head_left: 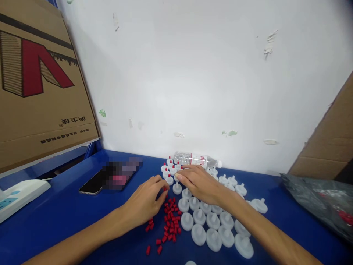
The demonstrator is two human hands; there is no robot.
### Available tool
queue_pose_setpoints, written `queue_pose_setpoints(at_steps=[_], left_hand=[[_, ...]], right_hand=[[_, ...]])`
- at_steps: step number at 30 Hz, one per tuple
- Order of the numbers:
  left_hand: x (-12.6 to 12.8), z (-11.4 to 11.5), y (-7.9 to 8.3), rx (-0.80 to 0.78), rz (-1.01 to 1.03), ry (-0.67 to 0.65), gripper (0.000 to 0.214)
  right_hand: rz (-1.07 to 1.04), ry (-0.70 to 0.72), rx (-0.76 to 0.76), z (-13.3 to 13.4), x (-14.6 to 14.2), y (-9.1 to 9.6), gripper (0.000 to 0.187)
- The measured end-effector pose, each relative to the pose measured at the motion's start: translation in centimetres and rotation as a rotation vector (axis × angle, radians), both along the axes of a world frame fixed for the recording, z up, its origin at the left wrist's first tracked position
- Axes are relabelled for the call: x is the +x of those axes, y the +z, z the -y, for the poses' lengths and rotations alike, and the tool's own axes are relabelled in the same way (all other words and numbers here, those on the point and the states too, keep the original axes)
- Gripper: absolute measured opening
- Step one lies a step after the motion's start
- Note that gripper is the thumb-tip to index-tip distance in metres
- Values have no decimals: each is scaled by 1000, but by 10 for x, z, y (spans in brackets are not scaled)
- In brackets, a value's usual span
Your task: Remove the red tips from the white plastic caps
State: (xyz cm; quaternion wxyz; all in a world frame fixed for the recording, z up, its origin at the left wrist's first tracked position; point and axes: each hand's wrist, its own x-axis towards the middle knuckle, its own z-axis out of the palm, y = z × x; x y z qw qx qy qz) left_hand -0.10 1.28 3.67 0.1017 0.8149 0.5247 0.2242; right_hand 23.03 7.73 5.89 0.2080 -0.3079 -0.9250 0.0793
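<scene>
On the blue table [68, 213] lie several white round plastic discs with stems [205, 230] and a heap of small red caps [171, 221]. My left hand [146, 202] rests by the red caps, fingers curled, pinching a red cap at its fingertips. My right hand [198, 184] reaches left over the white discs, fingertips pressed together on a white disc [176, 177] near the left hand. A group of white discs with red caps fitted [168, 168] stands just behind the hands.
A clear water bottle [197, 160] lies against the white wall. A phone [93, 184] lies at left, a white power strip [19, 193] at far left, a cardboard box [41, 92] above it. A dark plastic bag [320, 198] sits at right beside another carton [328, 143].
</scene>
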Motion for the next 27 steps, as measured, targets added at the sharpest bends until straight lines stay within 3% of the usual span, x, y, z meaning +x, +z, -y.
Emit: queue_pose_setpoints(at_steps=[14,19,27], left_hand=[[1,1,2,-8,-28,0,19],[1,2,1,6,-16,1,20],[-10,-6,1,128,-11,-18,40]], right_hand=[[44,8,50,3,0,4,43],[-38,-99,129,-1,1,11,50],[-77,-144,208,-5,6,16,49]])
